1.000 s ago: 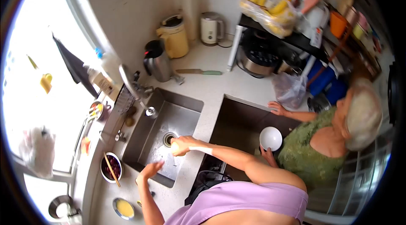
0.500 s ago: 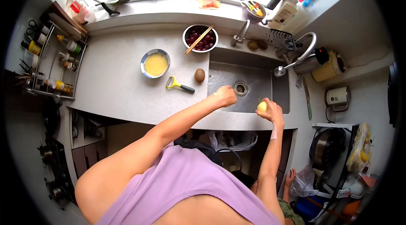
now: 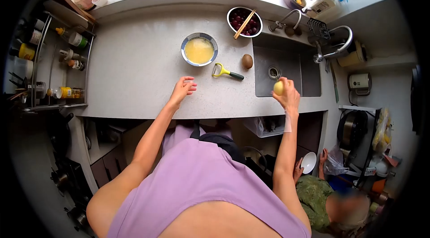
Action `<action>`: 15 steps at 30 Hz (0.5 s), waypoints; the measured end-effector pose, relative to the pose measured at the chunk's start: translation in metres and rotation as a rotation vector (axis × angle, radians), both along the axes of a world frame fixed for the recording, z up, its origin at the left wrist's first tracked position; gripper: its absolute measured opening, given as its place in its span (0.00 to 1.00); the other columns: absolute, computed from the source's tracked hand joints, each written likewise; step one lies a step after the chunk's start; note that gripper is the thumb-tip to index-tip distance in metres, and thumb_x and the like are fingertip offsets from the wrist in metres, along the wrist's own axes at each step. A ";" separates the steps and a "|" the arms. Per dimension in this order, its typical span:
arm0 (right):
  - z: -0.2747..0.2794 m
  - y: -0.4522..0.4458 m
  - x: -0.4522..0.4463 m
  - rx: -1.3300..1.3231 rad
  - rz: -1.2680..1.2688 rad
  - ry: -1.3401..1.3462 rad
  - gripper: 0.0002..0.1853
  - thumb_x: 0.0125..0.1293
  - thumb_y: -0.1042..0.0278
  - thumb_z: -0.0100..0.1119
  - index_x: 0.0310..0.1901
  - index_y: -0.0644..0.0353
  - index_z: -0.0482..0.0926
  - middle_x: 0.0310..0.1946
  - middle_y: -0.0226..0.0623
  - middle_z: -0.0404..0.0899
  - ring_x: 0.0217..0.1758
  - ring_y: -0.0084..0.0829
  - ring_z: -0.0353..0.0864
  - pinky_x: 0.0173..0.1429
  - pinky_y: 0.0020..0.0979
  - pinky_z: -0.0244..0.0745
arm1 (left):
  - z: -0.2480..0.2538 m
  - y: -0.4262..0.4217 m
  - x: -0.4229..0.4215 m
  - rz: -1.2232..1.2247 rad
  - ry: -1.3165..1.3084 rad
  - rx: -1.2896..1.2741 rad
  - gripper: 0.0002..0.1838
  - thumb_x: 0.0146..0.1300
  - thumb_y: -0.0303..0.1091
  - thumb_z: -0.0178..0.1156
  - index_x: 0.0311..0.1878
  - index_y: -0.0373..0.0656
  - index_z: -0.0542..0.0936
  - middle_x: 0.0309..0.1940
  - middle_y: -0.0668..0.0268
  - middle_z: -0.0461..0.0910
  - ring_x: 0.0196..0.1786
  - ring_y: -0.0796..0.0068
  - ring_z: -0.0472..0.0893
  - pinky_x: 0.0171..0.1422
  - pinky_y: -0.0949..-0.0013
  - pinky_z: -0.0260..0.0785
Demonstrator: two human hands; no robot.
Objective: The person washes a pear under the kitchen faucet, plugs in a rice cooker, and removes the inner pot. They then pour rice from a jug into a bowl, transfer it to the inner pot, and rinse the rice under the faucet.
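My left hand (image 3: 182,89) hovers over the counter near its front edge, fingers apart and holding nothing, just below a blue-rimmed bowl of yellow liquid (image 3: 199,50). Over the sink's front edge, my right hand (image 3: 288,94) grips a pale yellow-green round fruit (image 3: 278,88). Between the bowl and the sink (image 3: 289,65) lie a yellow peeler with a dark handle (image 3: 228,72) and a brown kiwi-like fruit (image 3: 247,61). A metal bowl of dark red fruit (image 3: 251,26) stands behind them with wooden chopsticks (image 3: 244,24) across its rim.
A spice rack (image 3: 60,63) stands at the left. The faucet (image 3: 342,43) arches over the sink's right side, near a green-handled knife (image 3: 335,86). At the lower right, another person (image 3: 316,195) holds a white bowl (image 3: 308,162).
The view has swung over the counter. My left hand has moved left, away from the sink, and its fingers have spread. The fruit stays in my right hand.
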State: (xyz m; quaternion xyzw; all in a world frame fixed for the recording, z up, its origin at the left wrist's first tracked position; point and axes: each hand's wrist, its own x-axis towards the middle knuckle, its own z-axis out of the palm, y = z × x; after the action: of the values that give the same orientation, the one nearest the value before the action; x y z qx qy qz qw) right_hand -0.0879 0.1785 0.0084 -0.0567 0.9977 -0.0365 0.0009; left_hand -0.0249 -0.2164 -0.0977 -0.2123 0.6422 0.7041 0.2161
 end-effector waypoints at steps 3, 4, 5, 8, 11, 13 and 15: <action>-0.035 -0.063 0.032 -0.616 -0.053 -0.104 0.31 0.48 0.53 0.70 0.51 0.56 0.68 0.45 0.43 0.76 0.45 0.48 0.78 0.49 0.41 0.74 | 0.011 -0.020 -0.024 0.028 0.055 0.010 0.16 0.69 0.40 0.51 0.57 0.45 0.71 0.46 0.62 0.79 0.47 0.75 0.79 0.50 0.71 0.69; -0.033 -0.089 0.040 -0.565 0.021 -0.143 0.33 0.47 0.54 0.71 0.53 0.56 0.67 0.46 0.44 0.75 0.47 0.48 0.77 0.49 0.41 0.74 | 0.014 -0.025 -0.025 0.009 0.085 0.012 0.17 0.69 0.40 0.51 0.57 0.45 0.71 0.47 0.62 0.79 0.47 0.75 0.79 0.51 0.71 0.69; -0.040 -0.106 0.045 -0.612 0.133 -0.162 0.34 0.46 0.57 0.72 0.54 0.55 0.67 0.49 0.44 0.73 0.49 0.47 0.77 0.50 0.41 0.74 | 0.018 -0.028 -0.027 -0.002 0.086 0.014 0.17 0.69 0.40 0.51 0.57 0.46 0.71 0.47 0.63 0.79 0.48 0.74 0.78 0.51 0.71 0.69; -0.069 -0.144 0.044 -0.658 0.210 -0.328 0.35 0.44 0.59 0.73 0.55 0.53 0.68 0.53 0.46 0.62 0.53 0.51 0.73 0.54 0.42 0.74 | 0.012 -0.027 -0.024 -0.003 0.090 -0.025 0.15 0.69 0.40 0.50 0.56 0.46 0.71 0.45 0.63 0.79 0.46 0.75 0.79 0.49 0.71 0.69; -0.087 -0.173 0.035 -0.748 0.193 -0.376 0.37 0.42 0.60 0.75 0.56 0.52 0.69 0.51 0.45 0.62 0.54 0.48 0.69 0.58 0.40 0.71 | 0.012 -0.017 -0.009 -0.062 0.103 -0.025 0.18 0.68 0.41 0.52 0.58 0.47 0.71 0.49 0.62 0.77 0.50 0.74 0.77 0.52 0.70 0.69; -0.089 -0.193 0.028 -0.788 0.337 -0.287 0.36 0.42 0.59 0.75 0.55 0.53 0.70 0.50 0.47 0.62 0.53 0.47 0.70 0.57 0.41 0.71 | 0.005 -0.008 0.004 -0.105 0.180 -0.073 0.20 0.66 0.37 0.54 0.60 0.46 0.70 0.54 0.60 0.74 0.51 0.71 0.77 0.53 0.69 0.69; -0.093 -0.210 0.019 -0.847 0.366 -0.275 0.36 0.42 0.62 0.75 0.54 0.55 0.69 0.49 0.46 0.65 0.54 0.47 0.69 0.58 0.40 0.70 | -0.006 0.002 0.015 -0.112 0.209 -0.152 0.23 0.64 0.34 0.57 0.62 0.43 0.67 0.59 0.58 0.70 0.52 0.67 0.76 0.56 0.65 0.70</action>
State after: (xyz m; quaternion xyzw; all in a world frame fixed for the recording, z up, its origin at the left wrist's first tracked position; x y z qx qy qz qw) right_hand -0.0689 -0.0316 -0.0848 -0.2213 0.8593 -0.4462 0.1162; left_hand -0.0099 -0.2144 -0.1039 -0.1173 0.7236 0.6585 0.1703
